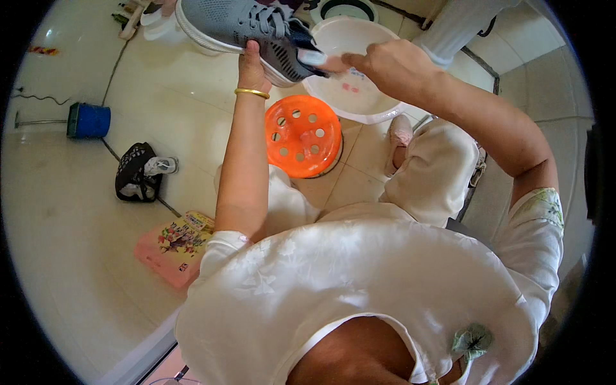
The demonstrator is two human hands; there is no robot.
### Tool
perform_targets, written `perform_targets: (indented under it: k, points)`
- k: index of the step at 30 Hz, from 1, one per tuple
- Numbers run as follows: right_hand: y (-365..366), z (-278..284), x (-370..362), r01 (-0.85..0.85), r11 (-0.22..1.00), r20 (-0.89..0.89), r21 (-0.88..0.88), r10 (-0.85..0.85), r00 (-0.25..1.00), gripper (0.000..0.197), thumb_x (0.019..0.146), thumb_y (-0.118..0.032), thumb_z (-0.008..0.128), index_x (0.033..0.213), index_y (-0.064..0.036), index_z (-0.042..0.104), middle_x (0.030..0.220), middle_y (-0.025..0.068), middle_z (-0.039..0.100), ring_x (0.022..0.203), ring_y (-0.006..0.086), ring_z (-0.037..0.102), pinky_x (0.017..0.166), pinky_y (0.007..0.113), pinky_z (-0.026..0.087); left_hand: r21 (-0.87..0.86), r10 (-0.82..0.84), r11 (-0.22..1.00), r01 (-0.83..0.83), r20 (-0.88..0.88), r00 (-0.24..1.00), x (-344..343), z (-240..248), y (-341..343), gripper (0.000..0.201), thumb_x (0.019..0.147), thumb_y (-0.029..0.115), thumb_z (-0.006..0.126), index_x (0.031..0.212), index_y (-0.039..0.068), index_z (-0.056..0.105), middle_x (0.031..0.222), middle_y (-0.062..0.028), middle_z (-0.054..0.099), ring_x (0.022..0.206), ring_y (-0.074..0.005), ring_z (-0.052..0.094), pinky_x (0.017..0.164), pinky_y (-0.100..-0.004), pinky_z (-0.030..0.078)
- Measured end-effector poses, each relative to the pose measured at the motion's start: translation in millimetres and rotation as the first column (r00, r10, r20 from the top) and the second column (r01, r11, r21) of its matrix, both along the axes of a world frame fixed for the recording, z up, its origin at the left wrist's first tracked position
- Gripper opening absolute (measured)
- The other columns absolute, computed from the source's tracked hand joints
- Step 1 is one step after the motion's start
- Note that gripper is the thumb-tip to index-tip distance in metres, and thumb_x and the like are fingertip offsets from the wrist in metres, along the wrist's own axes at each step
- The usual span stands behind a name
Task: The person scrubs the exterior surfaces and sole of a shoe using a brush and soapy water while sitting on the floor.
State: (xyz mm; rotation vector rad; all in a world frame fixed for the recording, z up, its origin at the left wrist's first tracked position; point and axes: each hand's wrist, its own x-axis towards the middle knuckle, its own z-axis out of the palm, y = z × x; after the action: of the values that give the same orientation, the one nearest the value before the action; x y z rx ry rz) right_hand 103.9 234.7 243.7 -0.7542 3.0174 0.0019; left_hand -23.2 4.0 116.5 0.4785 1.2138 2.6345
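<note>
A grey mesh sneaker [230, 22] with laces and a white sole is held up over the floor, toe to the left. My left hand [254, 69], a gold bangle at its wrist, grips the shoe by the sole. My right hand [394, 67] is closed around what looks like a small brush [314, 58], its pale end blurred by motion. That end is at the heel opening of the sneaker; whether it touches the inside or the rim is unclear.
Behind the shoe stands a large white basin [378, 109] with water. An orange round stool [305, 138] with holes is between my feet and the basin. To the left are a blue bucket-like object [90, 120], a black mesh bag [131, 168] and a pink package [170, 253].
</note>
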Motion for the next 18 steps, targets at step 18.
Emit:
perform_targets:
  k: [18]
  points:
    - [26,-50,-32,-0.067,0.979,-0.182,0.190,0.102,0.978,0.049,0.079,-0.014,0.049,0.125,-0.0316,0.042,0.068,0.0085,0.053,0.073,0.0259,0.059,0.059,0.036,0.048,-0.373,0.238,0.897,-0.238,-0.045,0.970,7,-1,14,0.059,0.065,0.028,0.077,0.109,-0.003,0.052,0.104,-0.0081,0.058,0.093,-0.0169,0.055,0.083,-0.0284,0.043]
